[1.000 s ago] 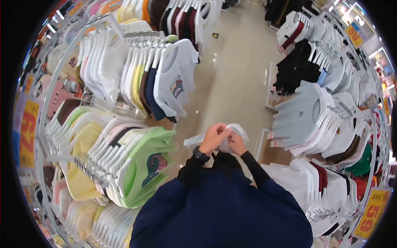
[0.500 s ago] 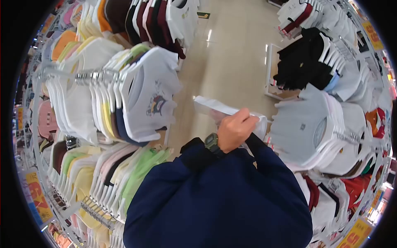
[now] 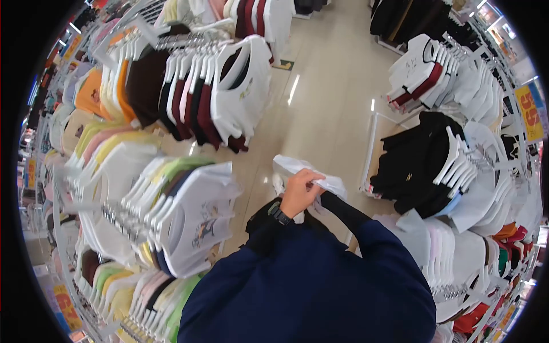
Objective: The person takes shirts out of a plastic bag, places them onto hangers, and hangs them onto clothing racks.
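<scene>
A thin, white, crumpled piece that looks like a plastic bag (image 3: pixel 331 183) is held out in front of my body, over the aisle. My left hand (image 3: pixel 300 193), with a dark watch on its wrist, has its fingers closed on the bag's near edge. From the right, my right arm reaches to the same spot in a black cuff. My right hand is hidden behind the left hand and the bag, so its fingers do not show. Small white parts below my left hand are too unclear to name.
Racks of shirts on white hangers line both sides: white printed shirts (image 3: pixel 203 220) near left, maroon and white ones (image 3: pixel 246 94) beyond, black shirts (image 3: pixel 414 163) and grey shirts (image 3: pixel 412 237) on the right. A tiled aisle floor (image 3: pixel 320 114) runs ahead between them.
The view has tilted up and farther along the aisle, so the racks sit lower. My hands have drawn nearer my body, and the bag looks more bunched.
</scene>
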`<action>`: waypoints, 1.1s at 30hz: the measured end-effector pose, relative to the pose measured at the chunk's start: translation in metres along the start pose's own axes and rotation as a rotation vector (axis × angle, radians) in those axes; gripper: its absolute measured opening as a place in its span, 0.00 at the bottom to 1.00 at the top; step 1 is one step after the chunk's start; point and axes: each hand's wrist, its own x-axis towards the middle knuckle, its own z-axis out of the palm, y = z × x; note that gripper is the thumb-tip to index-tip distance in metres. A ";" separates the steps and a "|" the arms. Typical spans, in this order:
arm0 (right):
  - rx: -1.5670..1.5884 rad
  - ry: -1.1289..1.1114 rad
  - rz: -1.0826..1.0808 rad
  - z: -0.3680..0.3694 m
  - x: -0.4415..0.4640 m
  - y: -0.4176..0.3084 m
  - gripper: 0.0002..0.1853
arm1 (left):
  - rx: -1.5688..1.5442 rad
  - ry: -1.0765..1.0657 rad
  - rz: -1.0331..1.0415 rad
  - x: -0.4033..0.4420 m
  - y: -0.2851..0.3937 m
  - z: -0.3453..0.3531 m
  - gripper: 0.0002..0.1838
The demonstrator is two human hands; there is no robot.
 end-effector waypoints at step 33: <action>0.634 0.384 -0.023 -0.381 0.459 0.046 0.19 | -0.778 0.223 -0.673 0.623 -0.241 -0.053 0.20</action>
